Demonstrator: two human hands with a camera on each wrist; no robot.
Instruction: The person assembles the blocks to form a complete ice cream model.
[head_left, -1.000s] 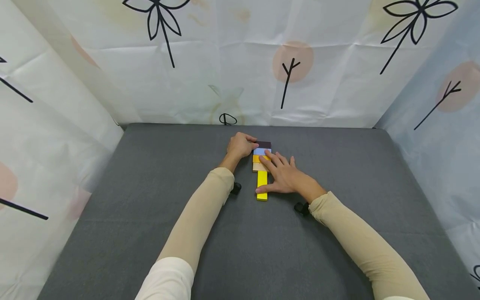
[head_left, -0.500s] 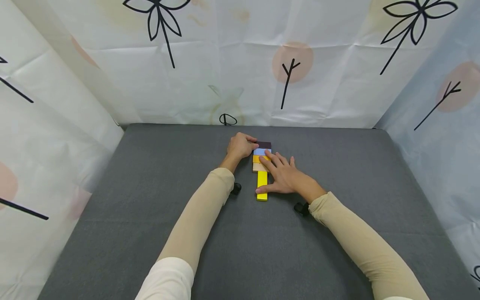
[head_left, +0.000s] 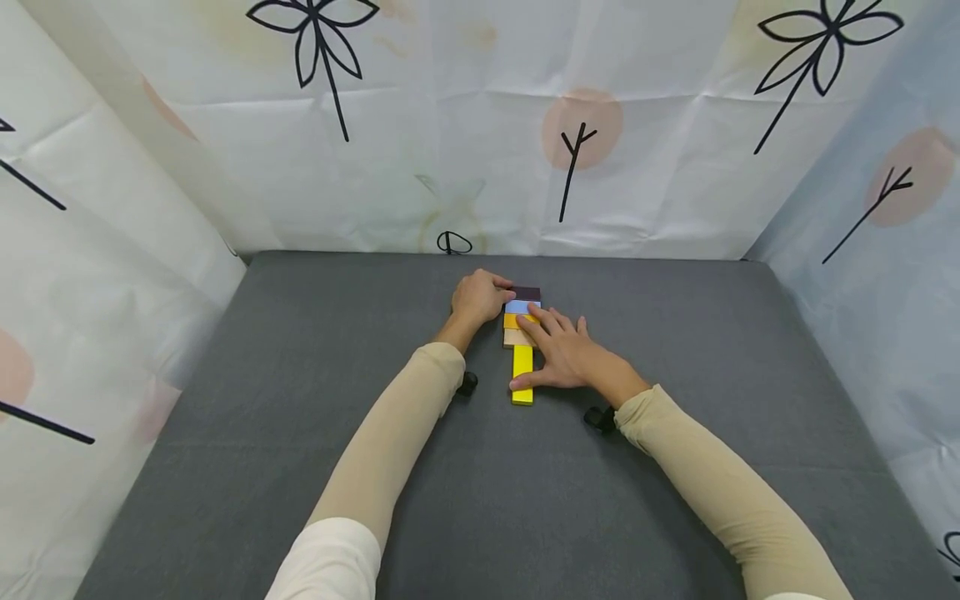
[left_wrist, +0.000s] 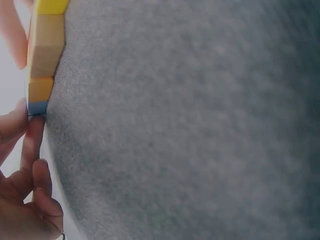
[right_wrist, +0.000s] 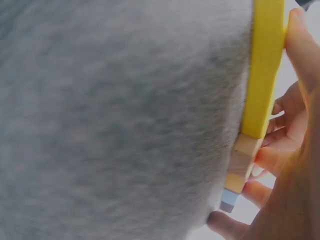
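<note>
Several flat blocks lie in a line on the grey table, touching one another. A dark brown block (head_left: pixel 528 293) is farthest. Nearer come a light blue block (head_left: pixel 519 307), an orange block (head_left: pixel 511 321) and a plain wood block (head_left: pixel 515 338). A long yellow block (head_left: pixel 522 360) points towards me from them. My left hand (head_left: pixel 477 298) pinches the dark brown block's left end with thumb and index finger, the other fingers curled. With fingers spread, my right hand (head_left: pixel 573 354) rests on the row; its thumb touches the yellow block, its fingertips the orange and light blue blocks.
The grey table (head_left: pixel 465 500) stretches around the row on all sides. A white printed cloth (head_left: pixel 487 175) hangs behind the far edge, and more cloth (head_left: pixel 82 333) stands at the left and right. Black wrist cameras (head_left: pixel 599 419) sit low by the hands.
The head view has shifted very slightly. Both hands and the blocks keep their places relative to each other.
</note>
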